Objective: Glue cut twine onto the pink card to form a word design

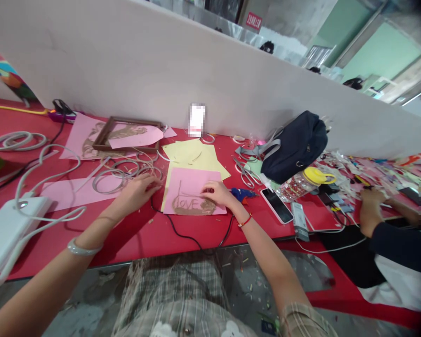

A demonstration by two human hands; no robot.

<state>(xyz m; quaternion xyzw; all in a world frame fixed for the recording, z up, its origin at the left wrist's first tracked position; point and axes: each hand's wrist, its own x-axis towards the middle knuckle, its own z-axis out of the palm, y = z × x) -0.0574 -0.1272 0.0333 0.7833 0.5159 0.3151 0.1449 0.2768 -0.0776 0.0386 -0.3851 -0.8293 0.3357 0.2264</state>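
Observation:
A pink sheet [196, 178] lies in front of me on yellow paper [196, 152]. It bears the word "LOVE" in pale cord over a brown patch [187, 206], with a thin upright line at the left. Over the sheet's right half my right hand [215, 193] is closed in a pinch, and a thin strand [189, 194] runs left from its fingertips. My left hand [140, 189] hovers left of the sheet, beside coils of cord [126, 171]. Its fingers are curled together; whatever they hold is too small to make out.
A brown frame [101, 135] with pink cutouts lies back left; a white power bank [17, 229] sits front left. To the right are scissors [245, 173], a blue glue gun [243, 194], a phone [277, 206], a dark bag [294, 145] and a yellow-lidded bottle [298, 185]. Another person's hand [372, 206] works far right.

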